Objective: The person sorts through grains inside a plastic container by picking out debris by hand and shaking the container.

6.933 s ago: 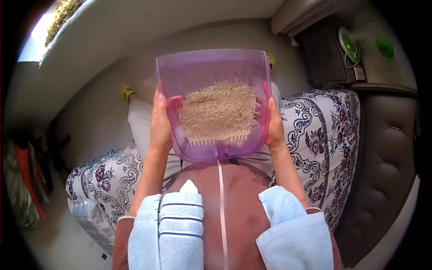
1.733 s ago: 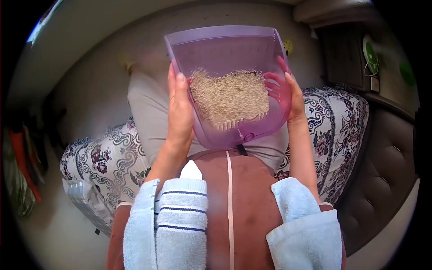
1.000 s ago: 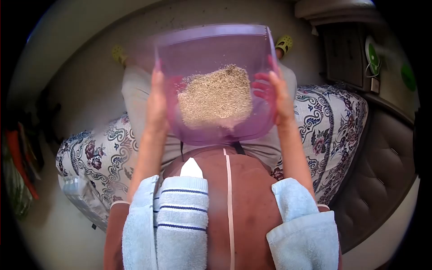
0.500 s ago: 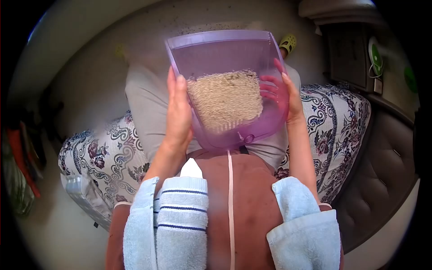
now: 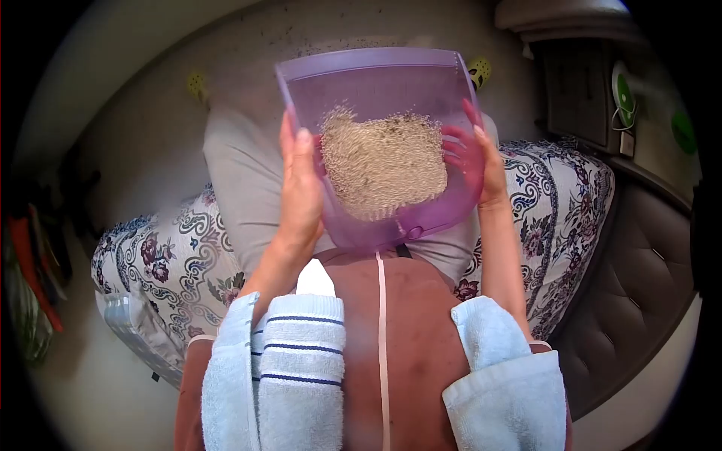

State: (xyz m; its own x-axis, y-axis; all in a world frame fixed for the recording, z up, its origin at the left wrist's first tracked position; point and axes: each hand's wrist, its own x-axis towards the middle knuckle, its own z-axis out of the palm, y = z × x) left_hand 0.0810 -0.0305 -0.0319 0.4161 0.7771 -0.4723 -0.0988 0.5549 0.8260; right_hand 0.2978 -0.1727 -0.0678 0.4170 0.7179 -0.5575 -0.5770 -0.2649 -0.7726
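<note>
A translucent purple scoop-shaped tray point(image 5: 368, 68) is held over my lap, its wide straight edge facing away from me. Inside lies a loose layer of small beige grains point(image 5: 387, 165), with darker specks near the far side; their exact kind I cannot tell. My left hand point(image 5: 301, 180) grips the tray's left wall, thumb along the upper edge. On the opposite wall, my right hand point(image 5: 489, 169) is closed, its fingers showing pink through the plastic underneath.
I sit on a seat with a floral cover point(image 5: 538, 218), beside a dark tufted headboard point(image 5: 628, 323). A dark cabinet point(image 5: 575, 98) stands at the right. Yellow clogs point(image 5: 479, 74) are on my feet. A light blue towel point(image 5: 301, 376) hangs over my shoulders.
The grains have shifted to the right inside the tray, and some have spread up at the far left. Both hands keep their grip, with the tray almost in the same place.
</note>
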